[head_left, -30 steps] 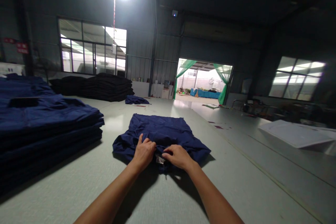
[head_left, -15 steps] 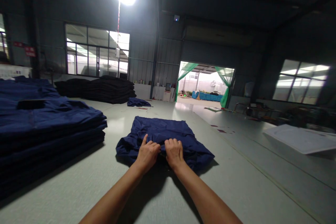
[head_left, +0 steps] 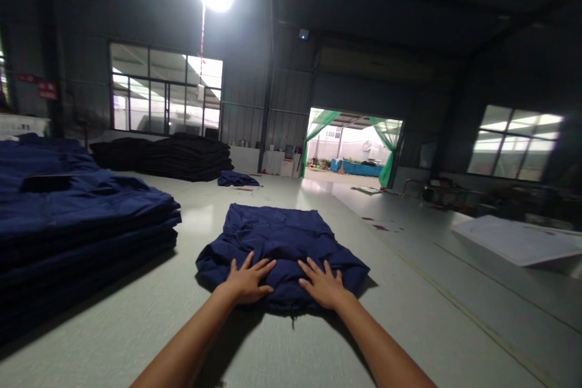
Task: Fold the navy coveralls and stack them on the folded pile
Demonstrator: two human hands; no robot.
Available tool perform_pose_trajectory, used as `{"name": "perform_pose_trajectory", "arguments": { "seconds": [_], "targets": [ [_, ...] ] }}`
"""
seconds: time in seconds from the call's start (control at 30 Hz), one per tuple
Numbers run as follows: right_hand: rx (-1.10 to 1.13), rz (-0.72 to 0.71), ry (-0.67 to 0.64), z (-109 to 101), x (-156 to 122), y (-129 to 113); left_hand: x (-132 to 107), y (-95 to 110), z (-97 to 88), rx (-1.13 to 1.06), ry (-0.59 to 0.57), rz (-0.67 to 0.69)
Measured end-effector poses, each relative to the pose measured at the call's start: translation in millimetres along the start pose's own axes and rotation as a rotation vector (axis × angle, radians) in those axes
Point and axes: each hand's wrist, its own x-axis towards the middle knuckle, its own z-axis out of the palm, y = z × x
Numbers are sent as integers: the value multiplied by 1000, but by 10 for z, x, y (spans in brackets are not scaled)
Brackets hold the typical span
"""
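Observation:
A folded navy-blue garment (head_left: 282,231) lies on the pale table (head_left: 409,327) in front of me, its near part wrinkled and bulging. My left hand (head_left: 249,280) rests on the left of its near part, fingers spread. On the right of the same part lies my right hand (head_left: 324,285), also flat with fingers apart. Fabric shows between the two hands. A small dark cord or tab sticks out from the near edge onto the table. What kind of garment it is, I cannot tell.
At the left rises a stack of folded navy garments (head_left: 91,212) with a dark flat object (head_left: 50,183) on top. Farther back are a black fabric pile (head_left: 173,156) and a small navy cloth (head_left: 237,179). White sheets (head_left: 518,239) lie at the right.
Both hands were closed on the cloth near its middle; now they have let go, moved apart and lie spread on it. The near edge has come down towards me.

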Motion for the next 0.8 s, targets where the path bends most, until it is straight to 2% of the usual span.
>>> {"name": "perform_pose_trajectory", "arguments": {
  "seconds": [0.07,0.17,0.2,0.27,0.37,0.47,0.57,0.63,0.73,0.8],
  "targets": [
    [67,50,-92,115,6,64,9,-91,84,-58,-92,-56],
    [62,-6,-14,133,-32,97,-2,-188,102,-113,-52,-31],
    [48,-50,4,101,-61,103,-12,-215,77,-130,-23,-22],
    [46,-150,-51,5,-137,126,-41,-271,-6,-150,-5,-7],
    [65,-233,-227,-137,-249,192,-106,-373,-161,-136,-113,37],
    [-28,-265,-265,-190,-292,263,-184,-446,-265,-38,-170,9],
    [-175,-280,-222,-156,-226,312,-232,-462,-255,205,-131,-107],
    [-223,-293,-191,-131,-127,347,-226,-471,-185,315,-106,-109],
    [-182,-284,-153,-118,45,434,-158,-531,-42,318,-8,-48],
    [-118,-296,-101,-104,144,510,-97,-589,38,299,82,-62]
  ]
}}
